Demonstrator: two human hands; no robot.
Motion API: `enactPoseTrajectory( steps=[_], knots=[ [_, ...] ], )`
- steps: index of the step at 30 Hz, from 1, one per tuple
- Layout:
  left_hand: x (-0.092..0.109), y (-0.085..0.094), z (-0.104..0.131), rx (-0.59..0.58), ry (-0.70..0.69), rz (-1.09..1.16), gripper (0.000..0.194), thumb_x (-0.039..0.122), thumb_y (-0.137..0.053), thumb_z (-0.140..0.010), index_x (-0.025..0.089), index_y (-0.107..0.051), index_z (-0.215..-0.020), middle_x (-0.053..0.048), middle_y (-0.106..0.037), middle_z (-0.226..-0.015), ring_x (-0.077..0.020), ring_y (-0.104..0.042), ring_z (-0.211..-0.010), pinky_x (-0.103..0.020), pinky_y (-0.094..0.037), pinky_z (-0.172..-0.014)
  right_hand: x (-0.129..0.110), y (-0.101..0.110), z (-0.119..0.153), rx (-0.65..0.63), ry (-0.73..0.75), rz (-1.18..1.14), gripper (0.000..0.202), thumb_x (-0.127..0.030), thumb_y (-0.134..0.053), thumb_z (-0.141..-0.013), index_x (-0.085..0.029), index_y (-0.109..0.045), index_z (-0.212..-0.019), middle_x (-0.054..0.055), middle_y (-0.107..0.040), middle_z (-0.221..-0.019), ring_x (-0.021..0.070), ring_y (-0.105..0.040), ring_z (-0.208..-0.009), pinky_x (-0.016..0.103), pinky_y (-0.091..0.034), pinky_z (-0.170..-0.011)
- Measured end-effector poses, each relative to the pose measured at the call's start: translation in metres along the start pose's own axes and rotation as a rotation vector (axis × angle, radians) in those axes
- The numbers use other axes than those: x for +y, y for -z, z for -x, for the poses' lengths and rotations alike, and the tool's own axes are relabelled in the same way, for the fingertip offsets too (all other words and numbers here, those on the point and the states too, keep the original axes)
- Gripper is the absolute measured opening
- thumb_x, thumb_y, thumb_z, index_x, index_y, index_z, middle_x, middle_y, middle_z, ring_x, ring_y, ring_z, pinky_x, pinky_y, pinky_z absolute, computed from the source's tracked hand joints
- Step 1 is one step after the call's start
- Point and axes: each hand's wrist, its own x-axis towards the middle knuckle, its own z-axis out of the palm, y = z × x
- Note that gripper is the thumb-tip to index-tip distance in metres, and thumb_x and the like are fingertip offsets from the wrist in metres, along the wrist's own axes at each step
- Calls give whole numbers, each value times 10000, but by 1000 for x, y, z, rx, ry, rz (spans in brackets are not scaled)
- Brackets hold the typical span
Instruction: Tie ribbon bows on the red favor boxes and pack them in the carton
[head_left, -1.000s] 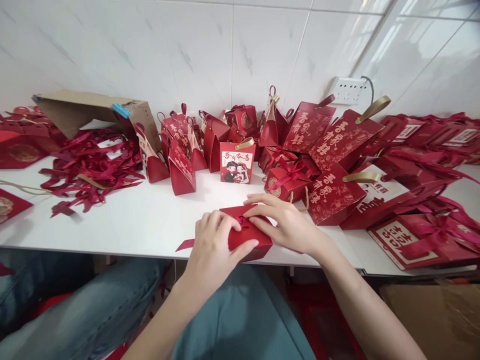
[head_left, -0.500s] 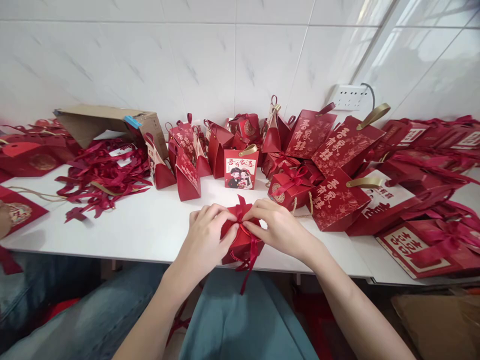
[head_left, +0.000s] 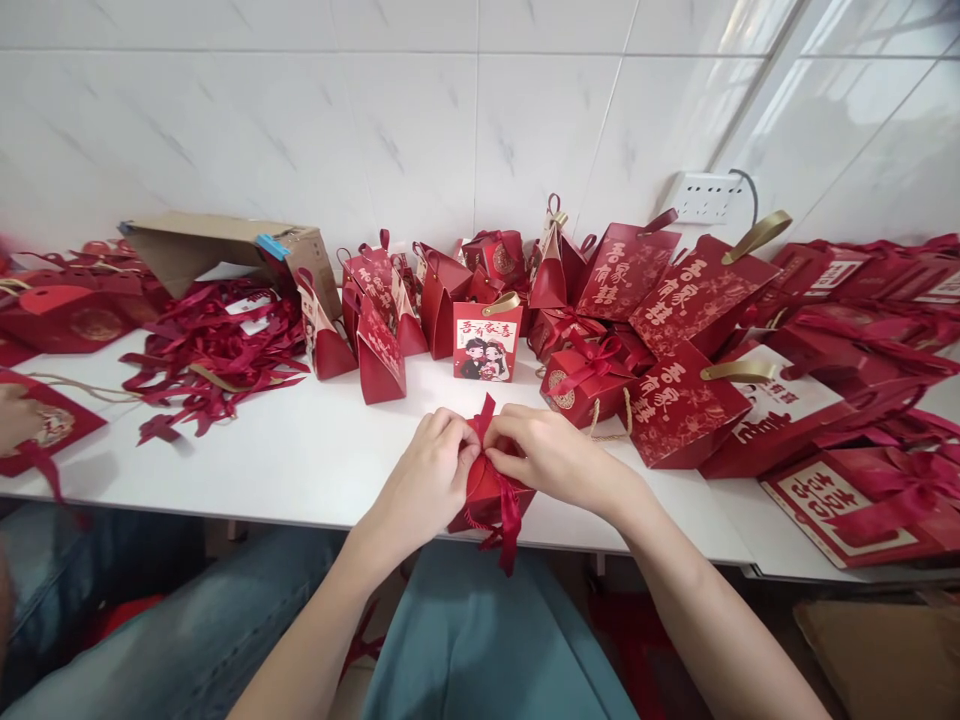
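At the table's front edge, before me, stands a small red gift box [head_left: 491, 490]. A dark red ribbon [head_left: 509, 530] is gathered at its top, one end standing up and another hanging down the front. My left hand [head_left: 439, 455] pinches the ribbon from the left side. From the right, my right hand [head_left: 544, 445] pinches it too, fingertips close to the left ones. The fingers partly hide the knot area. Behind the hands, a red box with a cartoon couple [head_left: 486, 345] stands upright.
A heap of loose ribbons [head_left: 214, 340] spills from a cardboard carton [head_left: 225, 235] at left. Finished-looking red boxes [head_left: 690, 405] crowd the back and right of the white table [head_left: 300, 460]. At far left, another person's hand [head_left: 15, 415] touches a red box. A power strip [head_left: 701, 197] is on the wall.
Both hands still pinch at the ribbon on the box. The hanging ribbon end has shifted and looks bunched. At far left, the other person's hand and ribbon have moved.
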Motion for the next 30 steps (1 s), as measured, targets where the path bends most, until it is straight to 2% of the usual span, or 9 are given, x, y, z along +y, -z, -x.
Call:
enactPoseTrajectory(
  steps=[4,9,11,14,20,24,27,30],
  knots=[
    [-2,0,2,10,-16,37,164,121,-350,-907,201,-451,-807,-49,-509,-930,-185,-521,-878,-368,-466,-801,5,-9,3,95,-16,-134,132,-89,-536,-773,-193,-494,-703,-31,-501,-667,105,-422,-573,231,-352,-565],
    [-3,0,1,-1,-28,68,157,166,-322,-933,205,-441,-839,-53,-496,-957,-182,-519,-904,-371,-458,-822,7,-15,9,199,-15,-244,100,-103,-522,-768,-199,-503,-746,-20,-518,-704,117,-478,-619,233,-396,-599],
    [-4,0,1,0,-30,74,154,176,-322,-937,205,-439,-842,-56,-497,-963,-183,-519,-911,-371,-456,-826,6,-13,10,189,8,-213,65,-132,-534,-792,-197,-531,-787,-2,-534,-752,127,-500,-659,248,-412,-639],
    [-5,-1,2,11,-31,80,150,184,-319,-942,206,-434,-848,-55,-494,-967,-181,-520,-919,-364,-453,-834,6,-11,9,184,2,-212,83,-146,-529,-814,-197,-528,-749,-6,-524,-728,123,-490,-639,246,-401,-623],
    [-4,1,1,-23,-24,58,109,203,-369,-919,204,-463,-864,-39,-494,-961,-174,-531,-910,-348,-457,-833,10,-17,7,218,-123,-506,87,-179,-506,-836,-194,-528,-753,-33,-532,-674,100,-432,-574,220,-355,-548],
    [-1,2,-4,-48,-34,-24,58,194,-461,-858,199,-501,-899,-36,-514,-958,-191,-541,-902,-358,-457,-827,12,-21,8,203,-142,-575,73,-194,-520,-819,-192,-526,-746,-51,-486,-638,90,-379,-546,216,-318,-520],
    [1,1,-7,-7,-5,-16,67,169,-449,-845,201,-502,-821,-27,-545,-912,-185,-553,-854,-341,-448,-791,13,-19,8,172,-132,-598,79,-156,-512,-784,-197,-496,-718,-65,-426,-606,89,-365,-544,213,-308,-517],
    [2,1,-8,67,93,66,78,208,-443,-858,209,-496,-801,-4,-573,-852,-163,-562,-770,-309,-436,-732,13,-17,7,142,-95,-567,77,-145,-515,-772,-197,-493,-719,-61,-434,-625,90,-388,-562,215,-325,-536]
  ],
)
